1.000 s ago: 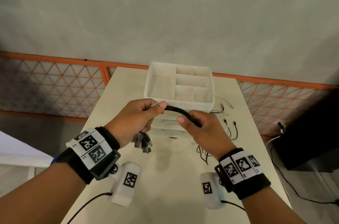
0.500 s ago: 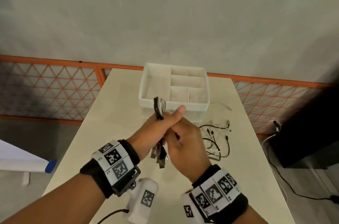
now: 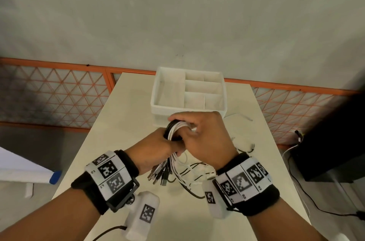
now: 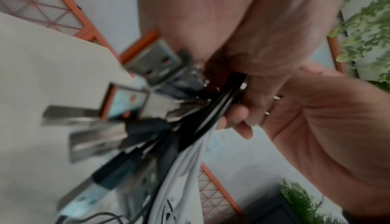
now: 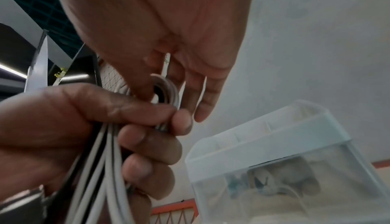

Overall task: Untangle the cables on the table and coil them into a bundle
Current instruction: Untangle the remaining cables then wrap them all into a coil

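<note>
A bundle of black and white cables [image 3: 174, 129] is folded into a loop above the table [image 3: 118, 122]. My left hand [image 3: 158, 147] grips the bundle just below the loop, and its fist [image 5: 126, 127] wraps the strands. My right hand [image 3: 199, 128] reaches over from the right, its fingers [image 5: 200, 97] curled round the loop [image 5: 166, 86]. Several USB plugs [image 3: 158, 174] hang below my left hand and show blurred in the left wrist view [image 4: 152, 64]. The strands' free ends trail onto the table [image 3: 193, 173].
A white divided organizer box [image 3: 156, 90] stands on clear drawers [image 5: 274, 186] just beyond my hands. More thin loose cables [image 3: 250, 147] lie at the right of the table. An orange lattice fence [image 3: 59, 94] runs behind, and a black box [image 3: 331, 142] sits on the floor at right.
A second ago my hands held a black cable stretched between them. They came together, and the right hand now curls over a thicker folded loop held by the left.
</note>
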### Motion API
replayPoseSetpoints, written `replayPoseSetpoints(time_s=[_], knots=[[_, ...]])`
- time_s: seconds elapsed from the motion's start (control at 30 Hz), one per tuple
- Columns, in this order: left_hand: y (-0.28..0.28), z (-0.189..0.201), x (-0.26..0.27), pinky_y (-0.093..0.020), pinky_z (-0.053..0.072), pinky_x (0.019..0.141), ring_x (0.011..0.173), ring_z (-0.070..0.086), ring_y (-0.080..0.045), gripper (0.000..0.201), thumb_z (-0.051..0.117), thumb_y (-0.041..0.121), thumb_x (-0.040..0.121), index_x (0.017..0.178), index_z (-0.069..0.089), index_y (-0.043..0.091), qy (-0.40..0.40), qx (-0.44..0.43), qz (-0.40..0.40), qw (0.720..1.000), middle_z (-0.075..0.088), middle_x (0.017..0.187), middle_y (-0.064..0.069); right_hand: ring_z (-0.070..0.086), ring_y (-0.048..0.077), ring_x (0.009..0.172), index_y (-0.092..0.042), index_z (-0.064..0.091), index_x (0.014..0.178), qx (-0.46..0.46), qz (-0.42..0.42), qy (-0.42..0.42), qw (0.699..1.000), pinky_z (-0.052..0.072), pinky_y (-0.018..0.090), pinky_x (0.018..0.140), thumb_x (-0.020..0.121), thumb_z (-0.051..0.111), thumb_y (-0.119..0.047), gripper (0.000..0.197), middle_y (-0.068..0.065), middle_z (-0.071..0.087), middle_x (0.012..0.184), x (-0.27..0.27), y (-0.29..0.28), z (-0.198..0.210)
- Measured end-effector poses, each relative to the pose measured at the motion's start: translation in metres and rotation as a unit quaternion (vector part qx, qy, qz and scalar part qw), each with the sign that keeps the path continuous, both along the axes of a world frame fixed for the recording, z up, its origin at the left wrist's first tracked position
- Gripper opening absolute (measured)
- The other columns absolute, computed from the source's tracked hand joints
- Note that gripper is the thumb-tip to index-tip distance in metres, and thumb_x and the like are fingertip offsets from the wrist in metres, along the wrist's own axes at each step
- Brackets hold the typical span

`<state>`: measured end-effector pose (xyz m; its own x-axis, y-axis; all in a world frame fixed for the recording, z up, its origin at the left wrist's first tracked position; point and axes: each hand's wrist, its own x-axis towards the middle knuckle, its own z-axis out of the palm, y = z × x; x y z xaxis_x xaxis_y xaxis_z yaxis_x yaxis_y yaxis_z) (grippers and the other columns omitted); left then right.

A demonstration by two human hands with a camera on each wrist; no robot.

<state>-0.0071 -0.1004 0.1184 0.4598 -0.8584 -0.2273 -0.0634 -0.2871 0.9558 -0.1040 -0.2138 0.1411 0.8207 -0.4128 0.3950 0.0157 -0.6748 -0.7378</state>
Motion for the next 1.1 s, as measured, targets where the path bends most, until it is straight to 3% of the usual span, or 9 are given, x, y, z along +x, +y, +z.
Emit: replayPoseSetpoints(time_s=[0.1,0.2,0.33,0.43,0.53,0.73,0.83,0.97,1.1], knots=[[0.001,0.005,0.004,-0.039,0.039,0.065,0.063,0.048,-0.026,0.027,0.064,0.021,0.079,0.063,0.059,-0.001,-0.041,-0.024,0.001,0.999,0.056,0.062,-0.021,0.075,0.006,0.075,-0.020,0.080,0.106,0.068,-0.058,-0.024,0.996,0.061,0.023,0.076,0.082,0.060,-0.001,0.036,-0.004,0.080,0.084,0.002,0.004,0.000],[0.003,0.009,0.013,-0.052,0.053,0.084,0.080,0.067,-0.041,0.027,0.067,0.026,0.090,0.086,0.070,0.000,-0.024,-0.087,0.038,0.995,0.070,0.080,-0.028,0.072,0.011,0.081,-0.031,0.064,0.133,0.203,0.013,-0.013,0.979,0.058,0.031,0.091,0.085,0.066,-0.017,0.050,-0.006,0.075,0.082,0.004,0.006,-0.009],[0.006,0.021,0.021,-0.041,0.058,0.072,0.064,0.064,-0.026,0.032,0.063,0.037,0.089,0.089,0.071,0.005,0.000,-0.152,0.061,0.986,0.061,0.065,-0.011,0.064,0.001,0.108,-0.042,0.032,0.151,0.230,0.163,0.154,0.947,0.047,0.028,0.101,0.079,0.076,-0.015,0.089,-0.015,0.064,0.115,-0.002,0.006,-0.034],[0.005,0.025,0.024,-0.040,0.057,0.068,0.054,0.054,-0.021,0.032,0.062,0.034,0.090,0.089,0.067,0.002,0.037,-0.182,0.097,0.978,0.050,0.059,-0.007,0.065,-0.008,0.080,-0.031,0.058,0.132,0.128,0.104,0.241,0.956,0.052,0.022,0.080,0.084,0.077,-0.032,0.051,-0.017,0.071,0.096,-0.008,0.012,-0.043],[0.005,0.026,0.028,-0.036,0.052,0.060,0.048,0.043,-0.019,0.030,0.060,0.032,0.093,0.085,0.066,0.004,0.038,-0.196,0.126,0.972,0.040,0.057,-0.004,0.066,0.011,0.058,-0.013,0.073,0.088,0.155,0.055,0.258,0.952,0.060,0.040,0.071,0.085,0.075,-0.043,0.030,0.006,0.075,0.074,-0.010,0.011,-0.049],[0.002,0.031,0.022,-0.031,0.048,0.055,0.046,0.039,-0.015,0.030,0.060,0.037,0.090,0.082,0.063,0.008,0.106,-0.235,0.092,0.962,0.036,0.055,-0.001,0.060,0.001,0.114,-0.035,0.055,0.131,0.152,0.095,0.268,0.946,0.047,0.025,0.099,0.071,0.085,-0.047,0.069,-0.016,0.066,0.126,-0.005,0.013,-0.047],[-0.001,0.035,0.025,-0.033,0.049,0.056,0.047,0.040,-0.016,0.030,0.060,0.036,0.091,0.083,0.063,0.007,0.066,-0.245,0.071,0.965,0.037,0.056,-0.002,0.067,0.005,0.069,-0.020,0.069,0.093,0.185,0.105,0.251,0.944,0.054,0.027,0.070,0.081,0.080,-0.036,0.023,-0.004,0.077,0.085,-0.001,0.018,-0.049],[0.006,0.041,0.041,-0.031,0.045,0.051,0.045,0.035,-0.014,0.031,0.061,0.037,0.090,0.083,0.062,0.007,0.056,-0.237,0.113,0.963,0.034,0.056,-0.001,0.053,0.001,0.045,-0.016,0.071,0.064,0.131,0.047,0.234,0.962,0.043,0.017,0.055,0.090,0.069,-0.049,0.042,-0.014,0.062,0.049,-0.015,0.011,-0.047],[0.015,0.040,0.048,-0.025,0.036,0.042,0.046,0.029,-0.015,0.031,0.060,0.037,0.093,0.084,0.067,0.008,0.065,-0.135,0.094,0.984,0.032,0.058,-0.002,0.045,0.016,0.045,-0.022,0.056,0.044,0.029,-0.048,0.217,0.975,0.045,0.033,0.050,0.085,0.075,-0.040,0.049,-0.002,0.054,0.043,-0.023,-0.016,-0.057]])
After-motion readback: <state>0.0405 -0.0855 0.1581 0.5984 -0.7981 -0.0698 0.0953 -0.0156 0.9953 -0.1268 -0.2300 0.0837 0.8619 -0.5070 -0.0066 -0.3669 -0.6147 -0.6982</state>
